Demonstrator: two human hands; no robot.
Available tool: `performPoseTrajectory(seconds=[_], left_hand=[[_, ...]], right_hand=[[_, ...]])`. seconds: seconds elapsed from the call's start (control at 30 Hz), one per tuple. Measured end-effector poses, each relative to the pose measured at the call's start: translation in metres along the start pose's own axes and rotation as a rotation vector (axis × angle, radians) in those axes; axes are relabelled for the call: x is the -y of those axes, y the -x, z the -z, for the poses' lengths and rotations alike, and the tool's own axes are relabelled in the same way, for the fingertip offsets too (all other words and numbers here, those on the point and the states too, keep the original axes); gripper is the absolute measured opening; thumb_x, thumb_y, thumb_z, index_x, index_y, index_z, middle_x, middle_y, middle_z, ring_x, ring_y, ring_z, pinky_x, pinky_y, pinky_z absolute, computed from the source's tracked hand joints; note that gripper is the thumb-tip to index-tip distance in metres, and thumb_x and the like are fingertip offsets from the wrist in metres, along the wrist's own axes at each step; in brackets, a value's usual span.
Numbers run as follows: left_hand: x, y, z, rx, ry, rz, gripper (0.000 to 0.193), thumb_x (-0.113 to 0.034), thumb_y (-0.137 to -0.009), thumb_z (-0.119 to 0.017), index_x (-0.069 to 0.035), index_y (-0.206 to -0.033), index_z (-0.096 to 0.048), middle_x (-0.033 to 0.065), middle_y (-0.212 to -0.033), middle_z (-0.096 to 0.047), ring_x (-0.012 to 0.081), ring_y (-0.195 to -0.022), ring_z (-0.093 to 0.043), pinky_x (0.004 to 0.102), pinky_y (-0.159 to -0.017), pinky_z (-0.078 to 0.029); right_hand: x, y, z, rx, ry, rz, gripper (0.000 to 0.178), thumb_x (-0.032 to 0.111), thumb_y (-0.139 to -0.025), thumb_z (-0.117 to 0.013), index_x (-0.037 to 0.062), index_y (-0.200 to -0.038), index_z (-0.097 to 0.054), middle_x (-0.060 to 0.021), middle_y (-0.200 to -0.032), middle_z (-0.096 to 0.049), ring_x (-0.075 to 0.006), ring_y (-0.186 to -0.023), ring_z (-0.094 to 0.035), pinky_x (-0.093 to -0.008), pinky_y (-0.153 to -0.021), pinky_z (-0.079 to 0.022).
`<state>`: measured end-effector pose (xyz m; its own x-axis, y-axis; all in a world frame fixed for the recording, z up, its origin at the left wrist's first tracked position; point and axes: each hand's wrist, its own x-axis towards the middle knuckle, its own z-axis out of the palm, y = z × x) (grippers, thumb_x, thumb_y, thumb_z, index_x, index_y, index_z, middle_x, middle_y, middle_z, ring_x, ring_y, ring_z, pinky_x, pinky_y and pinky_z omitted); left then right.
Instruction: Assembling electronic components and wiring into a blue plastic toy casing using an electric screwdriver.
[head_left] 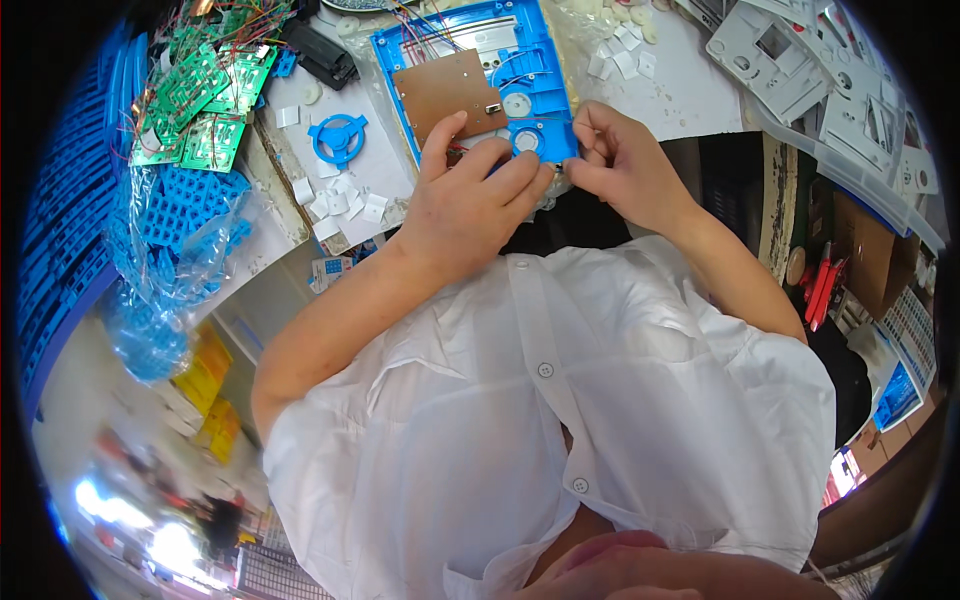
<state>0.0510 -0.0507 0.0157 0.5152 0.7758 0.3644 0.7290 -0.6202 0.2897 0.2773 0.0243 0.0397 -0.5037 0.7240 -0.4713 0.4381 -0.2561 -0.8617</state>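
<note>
A blue plastic housing (550, 80) lies on the table in front of me, its inside facing up. On its left part rests a brown circuit board (450, 90) with a small switch at its right edge and thin wires above it. My left hand (465, 195) is closed over the near edge of the housing, fingertips by a round part (526, 142) in its near right area. At the near right corner, my right hand (630, 165) is curled with thumb and forefinger close together. Whatever those fingers hold is too small or hidden to make out.
Left of the housing are a blue ring (338, 139), scattered white pads (345, 198), green circuit boards (200, 100) with wires and a bag of blue parts (190, 215). A clear bin (850, 155) of white panels stands right. Red-handled pliers (823, 290) lie lower right.
</note>
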Motion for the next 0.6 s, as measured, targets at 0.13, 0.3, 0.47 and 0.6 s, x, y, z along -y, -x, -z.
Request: performPoseTrajectory(seconds=[0.13, 0.3, 0.47, 0.6], left_hand=[[0.002, 0.001, -0.001, -0.033, 0.023, -0.002, 0.031, -0.016, -0.082, -0.065, -0.016, -0.113, -0.072, -0.0032, -0.11, -0.062, 0.0173, -0.107, -0.06, 0.0563, -0.112, -0.032], [0.004, 0.0, 0.0, -0.088, 0.217, 0.1, 0.043, -0.013, -0.08, -0.073, -0.015, -0.123, -0.07, -0.0016, -0.118, -0.065, 0.0198, -0.109, -0.06, 0.0494, -0.108, -0.032], [-0.002, -0.012, 0.006, -0.099, 0.278, 0.283, 0.035, -0.018, -0.08, -0.076, -0.015, -0.114, -0.071, -0.0001, -0.118, -0.065, 0.0207, -0.108, -0.06, 0.0469, -0.101, -0.037], [0.002, -0.003, -0.001, -0.074, 0.218, 0.186, 0.026, -0.016, -0.082, -0.076, -0.013, -0.108, -0.07, 0.001, -0.113, -0.067, 0.022, -0.103, -0.061, 0.0461, -0.101, -0.037]], right_hand=[[-0.007, 0.001, 0.0, -0.069, 0.059, 0.091, 0.022, 0.008, -0.085, -0.074, 0.0051, -0.093, -0.055, 0.0034, -0.064, -0.049, -0.0045, -0.06, -0.041, -0.023, -0.058, -0.038], [0.006, 0.01, 0.008, -0.327, 0.415, 0.277, 0.033, 0.018, -0.087, -0.079, 0.0043, -0.113, -0.064, -0.0039, -0.07, -0.061, -0.0148, -0.058, -0.052, -0.0298, -0.059, -0.046], [0.025, 0.023, 0.003, -0.181, 0.878, 0.383, 0.015, 0.013, -0.09, -0.074, 0.0045, -0.103, -0.074, -0.0141, -0.083, -0.069, -0.0317, -0.072, -0.067, -0.0375, -0.063, -0.052], [0.048, -0.019, 0.026, 0.148, 0.607, 0.609, 0.019, 0.008, -0.087, -0.074, 0.0072, -0.106, -0.072, -0.011, -0.092, -0.069, -0.0307, -0.087, -0.068, -0.0372, -0.076, -0.054]])
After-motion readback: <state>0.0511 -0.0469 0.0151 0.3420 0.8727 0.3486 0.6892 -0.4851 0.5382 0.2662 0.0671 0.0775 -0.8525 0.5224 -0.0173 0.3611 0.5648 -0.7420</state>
